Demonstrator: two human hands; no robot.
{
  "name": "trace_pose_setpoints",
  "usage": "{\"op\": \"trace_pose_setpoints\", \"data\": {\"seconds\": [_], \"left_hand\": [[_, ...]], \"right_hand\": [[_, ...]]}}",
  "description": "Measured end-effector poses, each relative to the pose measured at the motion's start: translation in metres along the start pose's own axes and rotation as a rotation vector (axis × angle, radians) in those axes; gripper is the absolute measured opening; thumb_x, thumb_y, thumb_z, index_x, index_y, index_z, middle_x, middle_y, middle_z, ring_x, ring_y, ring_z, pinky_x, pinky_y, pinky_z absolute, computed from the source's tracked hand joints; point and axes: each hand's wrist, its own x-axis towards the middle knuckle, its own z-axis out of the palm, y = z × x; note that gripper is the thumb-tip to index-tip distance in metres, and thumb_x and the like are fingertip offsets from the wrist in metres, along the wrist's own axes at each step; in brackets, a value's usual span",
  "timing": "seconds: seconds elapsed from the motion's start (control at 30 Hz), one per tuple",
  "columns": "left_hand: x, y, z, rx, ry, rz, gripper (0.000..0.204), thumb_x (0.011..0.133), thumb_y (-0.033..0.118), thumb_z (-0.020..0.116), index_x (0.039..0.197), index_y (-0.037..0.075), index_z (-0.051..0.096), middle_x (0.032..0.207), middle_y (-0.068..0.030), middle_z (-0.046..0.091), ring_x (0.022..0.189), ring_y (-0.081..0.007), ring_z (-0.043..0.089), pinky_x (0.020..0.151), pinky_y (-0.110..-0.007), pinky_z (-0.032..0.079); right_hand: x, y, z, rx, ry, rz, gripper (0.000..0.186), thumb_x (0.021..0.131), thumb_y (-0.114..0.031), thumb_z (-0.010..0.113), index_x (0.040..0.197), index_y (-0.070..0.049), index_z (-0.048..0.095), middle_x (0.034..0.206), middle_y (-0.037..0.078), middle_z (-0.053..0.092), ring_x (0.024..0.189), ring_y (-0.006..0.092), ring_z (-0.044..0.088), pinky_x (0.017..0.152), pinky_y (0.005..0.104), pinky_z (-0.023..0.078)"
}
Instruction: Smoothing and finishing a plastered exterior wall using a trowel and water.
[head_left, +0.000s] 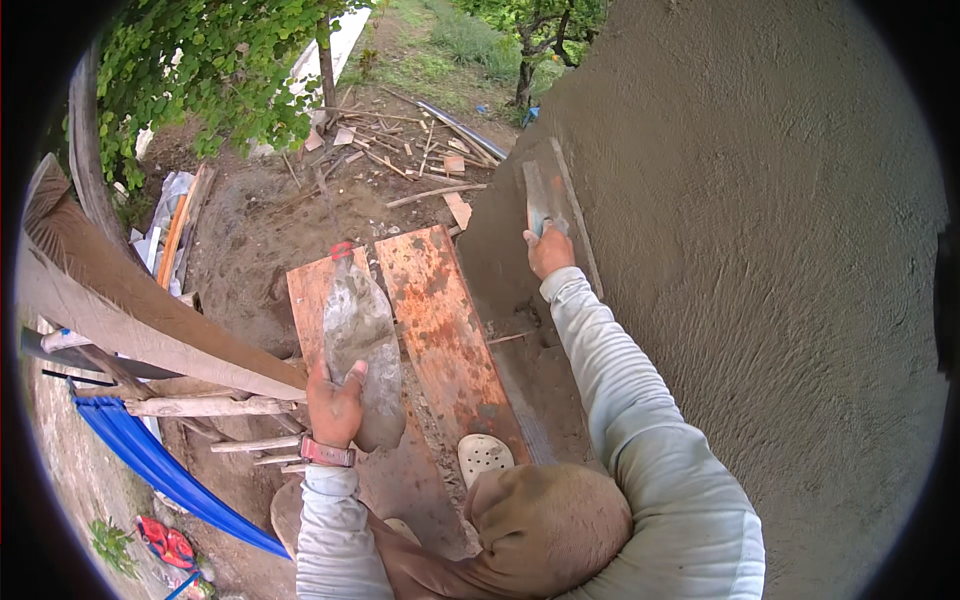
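My right hand [552, 250] is closed round the handle of a long plastering float [575, 212]. The float lies against the wet grey plaster of the wall [740, 230], near its far left edge. On the left, my left hand [337, 405] grips a clear plastic bottle [358, 330] smeared with grey mortar, its thumb on top and its fingers mostly hidden. The bottle has a red cap [342, 250] at its far end; whether it is whole or cut open I cannot tell.
Mortar-stained planks [445, 325] lie below me, with a cream clog [485, 458] on one. My bent knee [560, 515] is between my arms. Wooden poles [215, 405] and a blue corrugated sheet [170, 470] are at left. Scrap sticks [400, 150] litter the ground beyond.
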Motion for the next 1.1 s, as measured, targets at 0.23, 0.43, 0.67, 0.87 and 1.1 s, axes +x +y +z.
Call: {"op": "trace_pose_setpoints", "data": {"seconds": [0.23, 0.43, 0.67, 0.87, 1.1], "left_hand": [[-0.012, 0.002, -0.033, 0.007, 0.012, 0.001, 0.039, 0.084, 0.005, 0.06, 0.121, -0.003, 0.051, 0.11, -0.0114, 0.061, 0.101, -0.0186, 0.056, 0.09, -0.031, 0.042], [-0.012, 0.013, -0.031, 0.009, 0.126, 0.071, 0.033, 0.083, 0.004, 0.061, 0.115, -0.002, 0.055, 0.103, -0.0145, 0.065, 0.095, -0.0212, 0.06, 0.085, -0.032, 0.045], [-0.012, -0.002, -0.024, -0.098, 0.109, 0.048, 0.034, 0.082, 0.005, 0.062, 0.115, -0.002, 0.054, 0.102, -0.0136, 0.065, 0.095, -0.0206, 0.06, 0.085, -0.032, 0.045], [-0.012, -0.009, -0.035, -0.021, 0.143, 0.086, 0.035, 0.082, 0.005, 0.062, 0.115, -0.003, 0.054, 0.102, -0.0141, 0.065, 0.095, -0.0202, 0.06, 0.085, -0.032, 0.045], [0.001, -0.002, -0.023, -0.045, 0.14, 0.032, 0.037, 0.083, 0.006, 0.061, 0.118, -0.003, 0.053, 0.105, -0.0141, 0.063, 0.096, -0.02, 0.059, 0.086, -0.032, 0.045]], "right_hand": [[0.091, -0.081, -0.111, -0.084, 0.325, -0.184, 0.038, 0.082, -0.03, 0.066, 0.098, 0.005, 0.062, 0.096, 0.028, 0.063, 0.096, 0.0444, 0.058, 0.085, 0.0463, 0.046], [0.159, -0.099, -0.137, -0.177, 0.341, -0.282, 0.044, 0.086, -0.038, 0.06, 0.087, 0.006, 0.065, 0.084, 0.025, 0.064, 0.085, 0.04, 0.062, 0.077, 0.0444, 0.048], [0.115, -0.034, 0.013, -0.46, -0.164, -0.056, 0.045, 0.081, -0.044, 0.065, 0.093, -0.001, 0.069, 0.099, 0.02, 0.066, 0.098, 0.0339, 0.062, 0.084, 0.0382, 0.049], [0.001, 0.02, 0.011, -0.333, -0.094, 0.02, 0.039, 0.083, -0.035, 0.065, 0.097, 0.001, 0.065, 0.101, 0.027, 0.062, 0.098, 0.0402, 0.06, 0.085, 0.0444, 0.047], [0.071, -0.053, -0.058, -0.225, 0.151, -0.154, 0.036, 0.084, -0.032, 0.064, 0.093, 0.003, 0.066, 0.092, 0.028, 0.062, 0.092, 0.0432, 0.059, 0.08, 0.0465, 0.047]]}}
